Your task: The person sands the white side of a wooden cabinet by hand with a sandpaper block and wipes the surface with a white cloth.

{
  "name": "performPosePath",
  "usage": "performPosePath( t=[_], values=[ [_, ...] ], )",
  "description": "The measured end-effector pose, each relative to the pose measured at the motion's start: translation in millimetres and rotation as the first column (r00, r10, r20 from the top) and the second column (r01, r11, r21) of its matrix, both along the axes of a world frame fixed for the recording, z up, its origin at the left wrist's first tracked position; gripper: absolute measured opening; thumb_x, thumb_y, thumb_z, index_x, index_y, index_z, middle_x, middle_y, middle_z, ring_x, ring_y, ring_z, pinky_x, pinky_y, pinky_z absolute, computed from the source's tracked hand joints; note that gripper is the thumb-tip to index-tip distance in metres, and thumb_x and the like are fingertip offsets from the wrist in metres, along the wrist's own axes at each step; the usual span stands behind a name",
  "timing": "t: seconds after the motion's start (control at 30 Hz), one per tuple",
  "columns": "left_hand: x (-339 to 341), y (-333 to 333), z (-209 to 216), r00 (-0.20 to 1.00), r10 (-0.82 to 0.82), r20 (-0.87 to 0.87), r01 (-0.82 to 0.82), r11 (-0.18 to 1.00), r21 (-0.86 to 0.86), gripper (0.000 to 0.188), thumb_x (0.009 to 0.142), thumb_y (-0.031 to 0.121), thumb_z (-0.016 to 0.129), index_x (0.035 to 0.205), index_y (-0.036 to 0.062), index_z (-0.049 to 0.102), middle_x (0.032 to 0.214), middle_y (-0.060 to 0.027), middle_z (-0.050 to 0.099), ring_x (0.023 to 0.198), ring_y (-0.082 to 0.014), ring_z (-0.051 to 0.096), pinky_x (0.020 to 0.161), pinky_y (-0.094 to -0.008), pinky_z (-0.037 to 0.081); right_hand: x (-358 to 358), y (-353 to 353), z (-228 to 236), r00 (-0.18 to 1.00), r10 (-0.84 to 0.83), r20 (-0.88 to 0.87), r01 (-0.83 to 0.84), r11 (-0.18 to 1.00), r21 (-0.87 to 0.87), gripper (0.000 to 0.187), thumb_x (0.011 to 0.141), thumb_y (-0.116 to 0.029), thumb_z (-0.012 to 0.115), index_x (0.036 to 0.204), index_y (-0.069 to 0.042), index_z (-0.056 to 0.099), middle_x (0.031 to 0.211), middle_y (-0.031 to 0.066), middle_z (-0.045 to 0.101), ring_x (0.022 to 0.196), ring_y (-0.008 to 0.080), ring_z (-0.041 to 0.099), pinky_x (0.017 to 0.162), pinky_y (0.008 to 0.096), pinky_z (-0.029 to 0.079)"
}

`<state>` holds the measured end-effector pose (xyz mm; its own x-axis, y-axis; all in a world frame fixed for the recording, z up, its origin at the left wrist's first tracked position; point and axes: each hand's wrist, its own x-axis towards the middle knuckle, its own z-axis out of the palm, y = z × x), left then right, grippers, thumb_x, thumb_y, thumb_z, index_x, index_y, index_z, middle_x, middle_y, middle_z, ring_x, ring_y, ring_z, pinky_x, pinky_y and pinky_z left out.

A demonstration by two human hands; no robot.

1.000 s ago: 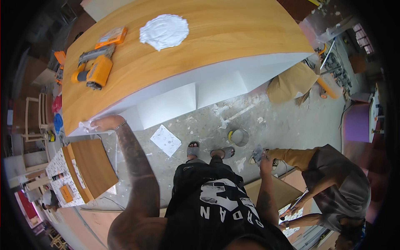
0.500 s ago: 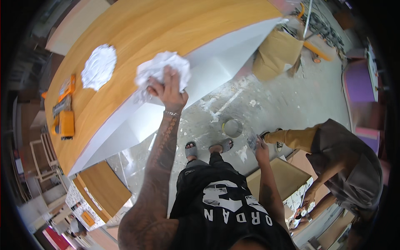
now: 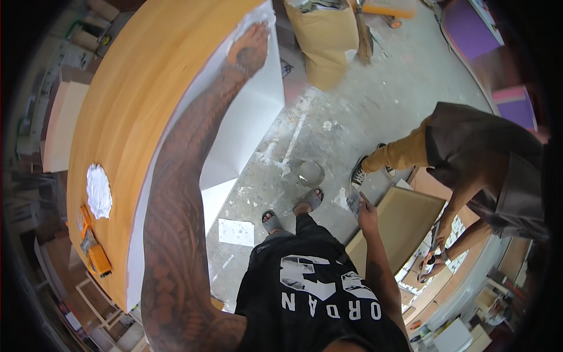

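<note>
My left hand [image 3: 251,51] is stretched far forward, closed on a crumpled white cloth [image 3: 258,16]. It presses the cloth along the edge of a long wood-grained top [image 3: 132,111], where that top meets the white side panel [image 3: 249,117]. Most of the cloth lies hidden under the fingers. Low at my right side, my right hand [image 3: 368,216] holds a putty knife [image 3: 354,200] with a smeared grey blade. A wrinkled white oval thing [image 3: 98,190] lies on the wood top; its material I cannot make out.
A yellow-orange tool [image 3: 97,258] rests on the wood top. A round tin [image 3: 311,173] stands by my feet. Beyond the panel is a brown paper sack [image 3: 328,47]. At right, another person [image 3: 475,164] bends over a board [image 3: 404,220], a tool in hand.
My left hand has slid the cloth forward along the wood top's edge, and that arm is now extended. My view has turned. The right hand still holds the putty knife low.
</note>
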<state>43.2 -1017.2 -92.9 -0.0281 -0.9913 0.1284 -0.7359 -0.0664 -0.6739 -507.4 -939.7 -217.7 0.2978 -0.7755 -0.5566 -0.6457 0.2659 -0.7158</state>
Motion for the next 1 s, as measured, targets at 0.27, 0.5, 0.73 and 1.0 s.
performPosePath(
  t=[0.27,0.5,0.73,1.0],
  values=[
    [11,-44,-4,0.955,-0.21,-0.21,0.175,0.969,-0.173,0.017,0.078,0.021,0.057,0.078,0.0115,0.072,0.102,-0.0101,0.068,0.123,-0.0276,0.052,0.115,-0.0483,0.028,-16,0,-8,0.999,-0.035,0.019,0.035,0.999,-0.014,0.046,0.103,-0.031,0.048,0.135,0.003,0.054,0.121,0.0207,0.065,0.115,0.0225,0.059,0.101,0.0324,0.042],
    [-39,154,-5,0.956,-0.012,-0.294,0.024,0.999,0.038,0.007,0.084,0.01,0.06,0.09,0.0067,0.061,0.103,-0.0111,0.066,0.131,-0.0243,0.049,0.11,-0.045,0.035,-5,-5,-76,0.901,-0.379,0.21,0.303,0.898,0.319,0.041,0.102,-0.026,0.049,0.129,0.003,0.057,0.109,0.0119,0.066,0.098,0.0186,0.065,0.081,0.0358,0.056],
    [-109,336,-86,0.088,0.789,-0.609,-0.754,0.452,0.476,0.03,0.097,0.029,0.056,0.101,0.0003,0.063,0.088,-0.0231,0.068,0.088,-0.0436,0.064,0.081,-0.0512,0.049,43,1,-134,0.893,-0.443,0.082,0.315,0.744,0.589,0.034,0.1,-0.019,0.049,0.128,0.001,0.056,0.112,0.0111,0.065,0.094,0.0233,0.068,0.077,0.0419,0.06],
    [-211,370,-292,-0.786,-0.146,-0.6,-0.599,-0.06,0.799,0.064,0.105,0.047,0.031,0.117,-0.0097,0.06,0.112,-0.0244,0.065,0.099,-0.0323,0.065,0.087,-0.0399,0.053,104,2,-383,0.94,0.123,-0.32,-0.091,0.99,0.111,0.033,0.09,-0.019,0.064,0.117,0.0,0.064,0.099,0.0196,0.07,0.089,0.0288,0.07,0.074,0.0406,0.06]
  ],
)
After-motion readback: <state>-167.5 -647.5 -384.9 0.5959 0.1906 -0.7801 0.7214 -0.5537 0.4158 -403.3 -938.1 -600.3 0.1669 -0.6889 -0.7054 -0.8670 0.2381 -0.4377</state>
